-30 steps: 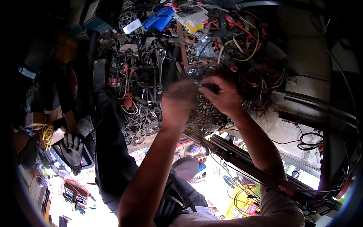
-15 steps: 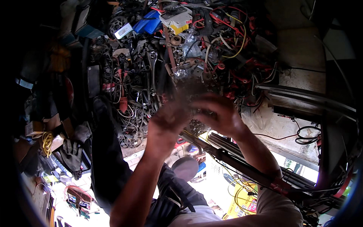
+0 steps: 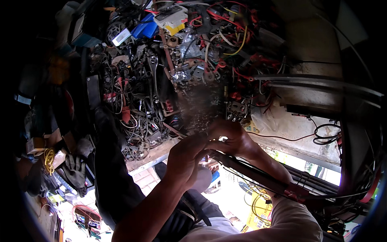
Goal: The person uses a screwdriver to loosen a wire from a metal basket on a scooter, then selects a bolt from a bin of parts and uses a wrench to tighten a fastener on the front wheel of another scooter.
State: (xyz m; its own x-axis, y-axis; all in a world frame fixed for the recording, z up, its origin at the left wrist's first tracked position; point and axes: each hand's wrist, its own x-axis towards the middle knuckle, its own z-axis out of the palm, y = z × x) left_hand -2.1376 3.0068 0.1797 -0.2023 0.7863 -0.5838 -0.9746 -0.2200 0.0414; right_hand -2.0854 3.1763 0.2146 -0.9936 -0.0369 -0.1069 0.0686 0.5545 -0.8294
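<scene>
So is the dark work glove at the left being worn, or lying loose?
Lying loose. The dark glove lies limp among the clutter at the left, fingers pointing down, while both bare hands, left hand and right hand, are together mid-frame.

blue box pkg top ctr, rect | white label tag just left of it | white/yellow device w/ small screen top | yellow pkg bottom rt

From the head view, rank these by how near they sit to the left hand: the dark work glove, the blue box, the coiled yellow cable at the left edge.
Measured from the left hand:
1. Dark work glove, off to the hand's left, low in the clutter.
2. Coiled yellow cable, further left, just past the glove.
3. Blue box, far up at the top of the pile.
</scene>
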